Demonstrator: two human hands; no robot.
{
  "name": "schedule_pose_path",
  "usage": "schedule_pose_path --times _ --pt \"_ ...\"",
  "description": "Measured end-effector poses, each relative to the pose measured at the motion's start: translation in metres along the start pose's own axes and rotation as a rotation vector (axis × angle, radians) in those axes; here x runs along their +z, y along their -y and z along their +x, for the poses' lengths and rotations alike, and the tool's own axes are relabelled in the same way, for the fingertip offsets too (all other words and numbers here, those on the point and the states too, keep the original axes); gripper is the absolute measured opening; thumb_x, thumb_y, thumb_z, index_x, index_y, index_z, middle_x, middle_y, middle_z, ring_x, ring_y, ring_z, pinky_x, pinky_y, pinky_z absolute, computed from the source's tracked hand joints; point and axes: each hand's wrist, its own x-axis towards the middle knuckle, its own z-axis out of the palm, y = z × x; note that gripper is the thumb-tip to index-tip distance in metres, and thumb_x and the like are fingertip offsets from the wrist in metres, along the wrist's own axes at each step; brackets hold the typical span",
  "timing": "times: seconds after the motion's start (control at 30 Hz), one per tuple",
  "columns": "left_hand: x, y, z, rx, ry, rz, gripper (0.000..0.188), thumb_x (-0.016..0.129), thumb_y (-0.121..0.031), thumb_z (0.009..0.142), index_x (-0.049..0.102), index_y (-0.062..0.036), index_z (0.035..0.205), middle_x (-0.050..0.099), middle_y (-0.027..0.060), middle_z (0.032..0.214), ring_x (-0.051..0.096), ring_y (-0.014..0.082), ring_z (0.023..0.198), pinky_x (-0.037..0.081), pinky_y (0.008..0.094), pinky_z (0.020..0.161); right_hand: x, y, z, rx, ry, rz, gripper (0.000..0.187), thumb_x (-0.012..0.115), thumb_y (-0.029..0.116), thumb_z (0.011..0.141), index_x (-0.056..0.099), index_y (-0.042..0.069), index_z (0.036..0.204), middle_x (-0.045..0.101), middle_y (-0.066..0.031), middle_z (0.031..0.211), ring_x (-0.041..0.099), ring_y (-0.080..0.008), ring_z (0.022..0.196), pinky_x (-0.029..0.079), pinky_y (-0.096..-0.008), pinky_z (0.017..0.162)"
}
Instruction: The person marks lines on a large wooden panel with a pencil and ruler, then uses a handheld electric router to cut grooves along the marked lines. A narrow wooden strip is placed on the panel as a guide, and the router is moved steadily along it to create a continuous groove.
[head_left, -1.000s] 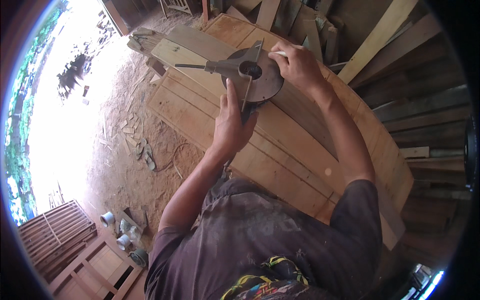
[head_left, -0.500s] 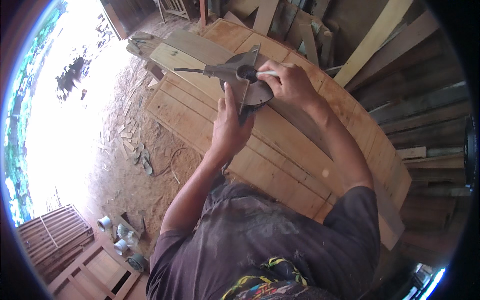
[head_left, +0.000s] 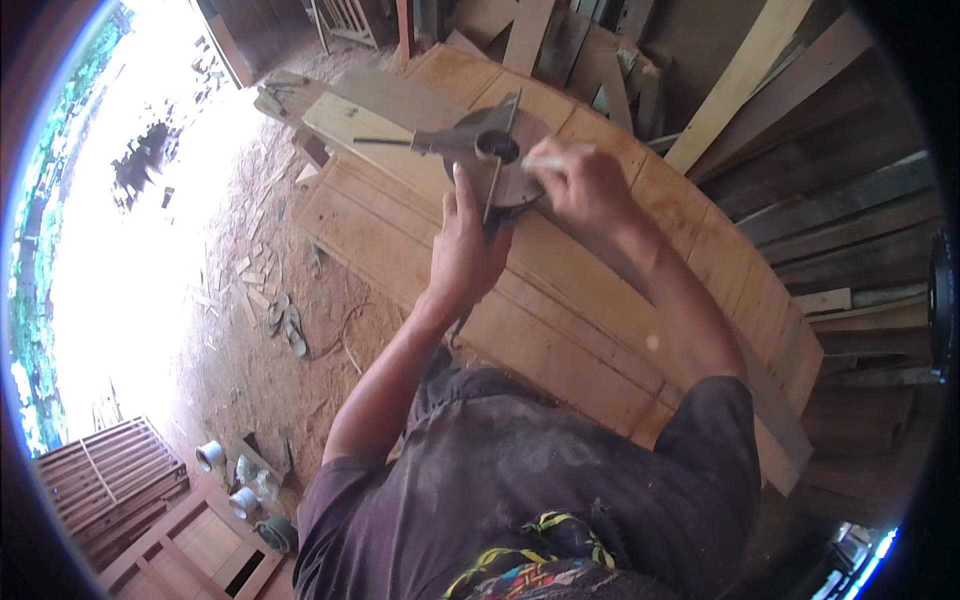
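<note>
A router [head_left: 515,182] rests on the boards with its round dark base plate turned up, a hole at the plate's centre. A guide with a straight fence [head_left: 495,185] is fixed across the base, and a thin rod [head_left: 385,141] sticks out to the left. My left hand [head_left: 466,250] grips the router's near side, its index finger stretched up along the guide. Just right of the centre hole, my right hand [head_left: 590,188] pinches a slim whitish stick-like tool [head_left: 545,161]. Motion smears this hand and the tool's tip, so its kind is unclear.
Beneath the router lies a wide wooden panel [head_left: 560,330] with long loose boards [head_left: 390,100] across it. Timber pieces [head_left: 745,90] lean at the back right. On the sandy floor lie sandals [head_left: 287,325], wood scraps [head_left: 258,280], cans [head_left: 209,456] and a slatted frame [head_left: 110,470].
My right hand has drawn the slim tool out of the centre hole, a little to the right. The router and my left hand stay nearly in place.
</note>
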Motion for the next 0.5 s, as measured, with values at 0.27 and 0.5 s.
schedule_pose_path --times 0.27,0.5 --pt "0.003 0.007 0.007 0.113 -0.059 0.015 0.099 0.069 -0.019 0.092 0.004 0.0028 0.163 0.048 0.0319 0.133 0.062 0.0528 0.109 0.053 0.057 0.088 0.0 -0.017 0.023 0.146 0.093 -0.045 0.016 0.071 0.025 0.097 0.071 0.009 0.101 0.074 -0.016 0.087 0.074 -0.0367 0.083 0.057 -0.0449 0.072" --pt "0.003 0.006 0.005 0.096 -0.042 0.024 0.098 0.069 -0.02 0.093 0.005 0.0052 0.163 0.048 0.0331 0.134 0.061 0.0534 0.112 0.053 0.0565 0.089 -0.008 -0.017 0.013 0.288 0.032 -0.057 0.02 0.071 0.029 0.098 0.07 0.01 0.104 0.074 -0.0176 0.085 0.074 -0.0377 0.083 0.057 -0.0455 0.068"
